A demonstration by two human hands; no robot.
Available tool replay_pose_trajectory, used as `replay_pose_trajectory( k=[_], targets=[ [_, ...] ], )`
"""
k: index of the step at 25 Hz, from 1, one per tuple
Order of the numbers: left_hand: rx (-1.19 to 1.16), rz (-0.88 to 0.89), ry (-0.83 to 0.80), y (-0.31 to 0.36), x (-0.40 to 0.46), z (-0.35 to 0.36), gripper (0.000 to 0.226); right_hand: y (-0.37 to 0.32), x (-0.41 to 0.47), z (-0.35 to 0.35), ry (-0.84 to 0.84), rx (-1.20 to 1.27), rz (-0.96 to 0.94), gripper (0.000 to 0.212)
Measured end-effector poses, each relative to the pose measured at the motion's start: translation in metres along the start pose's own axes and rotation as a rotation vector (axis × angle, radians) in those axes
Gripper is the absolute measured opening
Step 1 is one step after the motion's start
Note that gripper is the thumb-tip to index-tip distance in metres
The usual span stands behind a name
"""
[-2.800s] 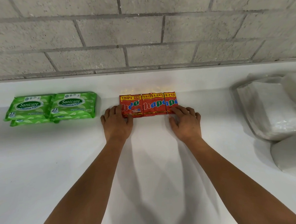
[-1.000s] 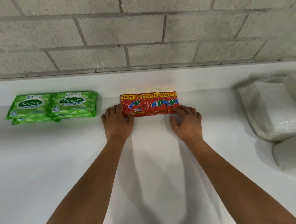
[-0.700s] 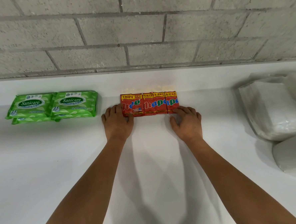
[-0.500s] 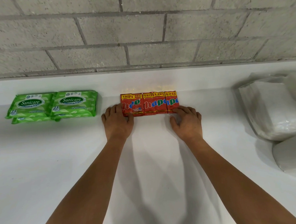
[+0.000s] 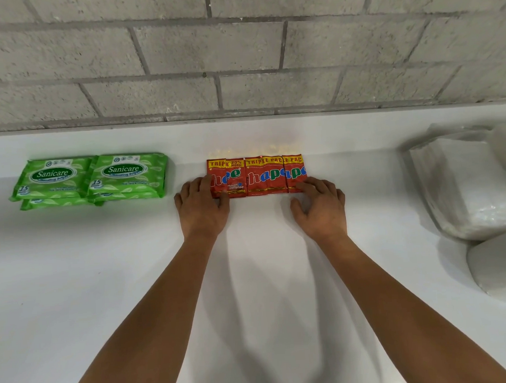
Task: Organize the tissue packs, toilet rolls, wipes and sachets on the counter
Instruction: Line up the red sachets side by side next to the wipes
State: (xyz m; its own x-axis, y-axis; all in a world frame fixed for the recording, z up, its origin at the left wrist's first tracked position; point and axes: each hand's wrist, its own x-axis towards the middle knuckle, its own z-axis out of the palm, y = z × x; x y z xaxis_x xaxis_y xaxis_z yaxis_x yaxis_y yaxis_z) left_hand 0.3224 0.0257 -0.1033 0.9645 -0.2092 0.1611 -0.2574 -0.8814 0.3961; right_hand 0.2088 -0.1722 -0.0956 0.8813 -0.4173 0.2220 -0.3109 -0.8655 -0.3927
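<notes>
I see a long white counter [image 5: 74,291] running left to right under a wall of grey concrete blocks [image 5: 237,44], with a low white ledge at the far edge. At the far right sits a bulky clear-plastic pack of white tissue [image 5: 467,184], and just near of it, touching it, a white toilet roll [image 5: 502,268], partly cut off by the frame. On the left lie green plastic packs of wipes [image 5: 91,179], two side by side on top of others whose edges peek out beneath; I read "Sanicare" on each and "15" at the corner. In the middle, well apart from both groups, is a row of small red foil sachets [image 5: 262,176], overlapping one another, printed "TRIPLE PACK", "25% MORE", "hapee" in parts, and "Mouth Defense". My left hand [image 5: 202,206] rests flat at the left end of the row, fingers straight along its left edge, thumb laid on the near corner of the first sachet. My right hand [image 5: 321,208] sits at the near right corner, fingers loosely bent, fingertips touching the last sachet's near edge, thumb on the counter. Neither hand has anything in a grip
</notes>
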Motion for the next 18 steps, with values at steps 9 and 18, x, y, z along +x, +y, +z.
replay_pose_trajectory(
  k=[9,18],
  targets=[
    [-0.050,-0.005,0.051,0.001,-0.003,-0.002,0.039,-0.067,-0.010,0.024,-0.107,-0.095,-0.376,0.053],
    [-0.015,-0.015,0.035,0.001,-0.002,0.000,0.040,-0.068,-0.002,0.033,-0.219,-0.146,-0.434,0.058]
  ],
)
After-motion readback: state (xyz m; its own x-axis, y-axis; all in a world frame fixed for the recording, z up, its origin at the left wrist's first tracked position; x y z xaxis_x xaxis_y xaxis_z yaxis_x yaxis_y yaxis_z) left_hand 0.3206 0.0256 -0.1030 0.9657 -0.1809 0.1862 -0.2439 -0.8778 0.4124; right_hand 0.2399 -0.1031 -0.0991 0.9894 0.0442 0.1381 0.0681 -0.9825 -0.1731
